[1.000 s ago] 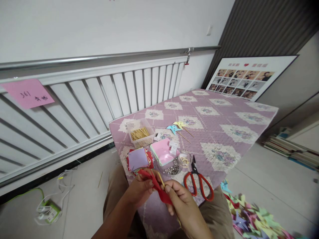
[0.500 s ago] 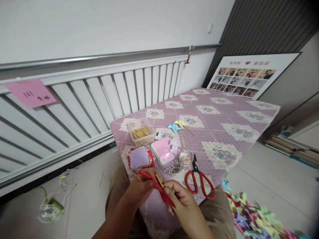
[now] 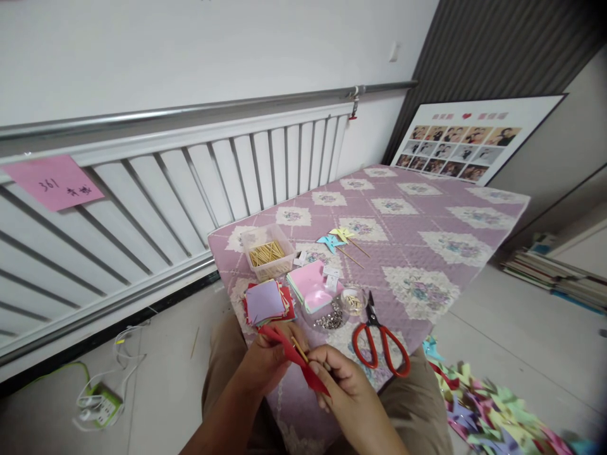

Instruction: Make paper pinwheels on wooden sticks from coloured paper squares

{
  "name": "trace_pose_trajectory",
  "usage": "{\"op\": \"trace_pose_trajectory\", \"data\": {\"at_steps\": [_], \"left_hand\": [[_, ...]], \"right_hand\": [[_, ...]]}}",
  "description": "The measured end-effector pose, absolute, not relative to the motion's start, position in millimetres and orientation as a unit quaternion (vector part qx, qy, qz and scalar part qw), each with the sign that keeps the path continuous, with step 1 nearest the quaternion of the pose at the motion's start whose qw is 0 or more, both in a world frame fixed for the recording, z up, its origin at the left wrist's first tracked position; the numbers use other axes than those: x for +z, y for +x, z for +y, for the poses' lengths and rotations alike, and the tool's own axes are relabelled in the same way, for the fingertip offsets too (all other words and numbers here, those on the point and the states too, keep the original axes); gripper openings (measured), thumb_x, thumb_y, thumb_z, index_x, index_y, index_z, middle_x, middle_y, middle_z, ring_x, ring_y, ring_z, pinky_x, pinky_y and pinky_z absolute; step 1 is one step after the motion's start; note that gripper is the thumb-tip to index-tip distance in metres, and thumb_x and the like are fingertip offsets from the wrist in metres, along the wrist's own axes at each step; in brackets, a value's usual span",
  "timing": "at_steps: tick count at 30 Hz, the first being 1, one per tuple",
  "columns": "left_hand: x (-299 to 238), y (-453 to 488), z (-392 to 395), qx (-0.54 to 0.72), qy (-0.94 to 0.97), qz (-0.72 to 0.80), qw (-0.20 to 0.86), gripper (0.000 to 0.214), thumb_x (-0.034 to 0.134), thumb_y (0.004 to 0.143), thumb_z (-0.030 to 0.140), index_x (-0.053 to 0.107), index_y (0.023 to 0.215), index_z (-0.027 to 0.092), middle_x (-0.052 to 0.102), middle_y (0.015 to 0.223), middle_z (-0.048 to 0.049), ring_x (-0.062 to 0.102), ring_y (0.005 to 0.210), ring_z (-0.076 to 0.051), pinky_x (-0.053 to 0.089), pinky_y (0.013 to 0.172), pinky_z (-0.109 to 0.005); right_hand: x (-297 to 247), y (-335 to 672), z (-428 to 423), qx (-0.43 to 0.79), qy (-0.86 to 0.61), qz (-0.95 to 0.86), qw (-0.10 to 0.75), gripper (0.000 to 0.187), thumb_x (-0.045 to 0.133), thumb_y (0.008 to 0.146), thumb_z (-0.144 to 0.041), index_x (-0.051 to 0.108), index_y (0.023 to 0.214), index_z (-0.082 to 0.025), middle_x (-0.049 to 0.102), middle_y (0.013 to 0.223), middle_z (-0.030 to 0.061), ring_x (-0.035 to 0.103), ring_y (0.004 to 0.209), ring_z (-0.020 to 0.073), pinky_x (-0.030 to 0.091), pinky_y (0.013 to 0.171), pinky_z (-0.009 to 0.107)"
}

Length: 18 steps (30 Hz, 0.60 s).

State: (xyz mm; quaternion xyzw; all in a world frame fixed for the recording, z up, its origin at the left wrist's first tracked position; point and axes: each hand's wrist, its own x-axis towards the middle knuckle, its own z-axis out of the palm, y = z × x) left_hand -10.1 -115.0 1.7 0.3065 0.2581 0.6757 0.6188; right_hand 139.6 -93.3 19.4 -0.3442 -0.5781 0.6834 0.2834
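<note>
Red paper (image 3: 313,378) stretches between my two hands above the table's near edge. My left hand (image 3: 266,365) is closed on its left end, thumb on top. At the other end my right hand (image 3: 348,388) pinches the paper together with a short wooden stick (image 3: 300,349) that lies across it. Just beyond are a stack of square papers (image 3: 264,302), purple on top, and a dish of small metal fasteners (image 3: 329,318). A small round tub (image 3: 351,302) of pale pieces stands beside the dish. Red-handled scissors (image 3: 372,316) lie to the right of my right hand.
A clear box (image 3: 290,262) of wooden sticks and pink paper sheets (image 3: 303,276) sit farther back. A blue pinwheel (image 3: 331,242) and a yellow pinwheel (image 3: 342,234) lie behind them. Many paper pinwheels (image 3: 493,411) are heaped on the floor at right. A radiator (image 3: 222,170) borders the table.
Both hands and the red paper keep nearly the same place; the stick has shifted slightly up and left with the paper. The camera view has turned a little.
</note>
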Motion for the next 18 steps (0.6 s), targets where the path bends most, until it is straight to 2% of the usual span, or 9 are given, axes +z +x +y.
{"op": "trace_pose_trajectory", "data": {"at_steps": [5, 18], "left_hand": [[-1.8, -9.7, -115.8, 0.680, 0.301, 0.249, 0.620, 0.017, 0.081, 0.065, 0.030, 0.067, 0.065, 0.021, 0.063, 0.073, -0.0022, 0.055, 0.066, -0.015, 0.041, 0.064, -0.029], [-2.0, -11.1, -116.2, 0.685, 0.299, 0.244, 0.618, 0.018, 0.081, 0.066, 0.032, 0.068, 0.066, 0.020, 0.064, 0.073, -0.0032, 0.057, 0.068, -0.015, 0.043, 0.064, -0.028]], "right_hand": [[13.9, 139.2, -93.3, 0.691, -0.345, -0.570, 0.279, 0.035, 0.056, 0.085, -0.054, 0.057, 0.073, -0.021, 0.044, 0.058, -0.0062, 0.038, 0.047, 0.0084, 0.032, 0.045, 0.020], [10.1, 138.8, -94.4, 0.701, -0.332, -0.566, 0.280, 0.034, 0.055, 0.087, -0.052, 0.058, 0.074, -0.021, 0.047, 0.057, -0.0062, 0.039, 0.048, 0.0084, 0.033, 0.047, 0.020]]}}
